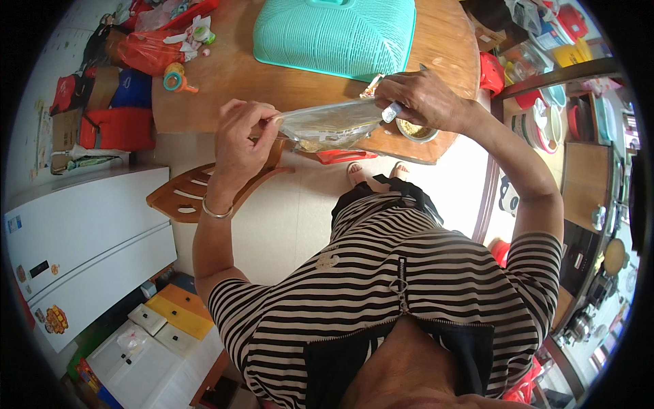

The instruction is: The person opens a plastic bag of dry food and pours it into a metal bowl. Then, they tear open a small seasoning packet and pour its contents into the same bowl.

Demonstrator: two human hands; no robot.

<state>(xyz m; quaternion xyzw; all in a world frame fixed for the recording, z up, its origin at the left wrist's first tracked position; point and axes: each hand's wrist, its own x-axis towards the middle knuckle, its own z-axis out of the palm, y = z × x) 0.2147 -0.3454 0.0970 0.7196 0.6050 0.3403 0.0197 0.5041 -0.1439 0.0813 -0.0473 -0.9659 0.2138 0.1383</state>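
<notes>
A clear plastic bag [332, 125] with some yellowish contents at its bottom is stretched between my two hands above the table's near edge. My left hand [248, 130] pinches one upper corner between thumb and fingers. The other end is gripped by my right hand [416, 99], beside a small whitish tab. Below my right hand, a bowl [430, 138] of yellowish, crumbly food stands near the edge of the wooden table [225, 110]. Partly behind that hand lies a small printed packet [372, 86].
A turquoise mesh food cover [334, 38] sits on the table. Red plastic bags [150, 53] and an orange-and-teal object [176, 82] lie at the table's left. A wooden chair [184, 197] and white refrigerator [92, 245] stand at left. A red plastic object [347, 157] is below the edge.
</notes>
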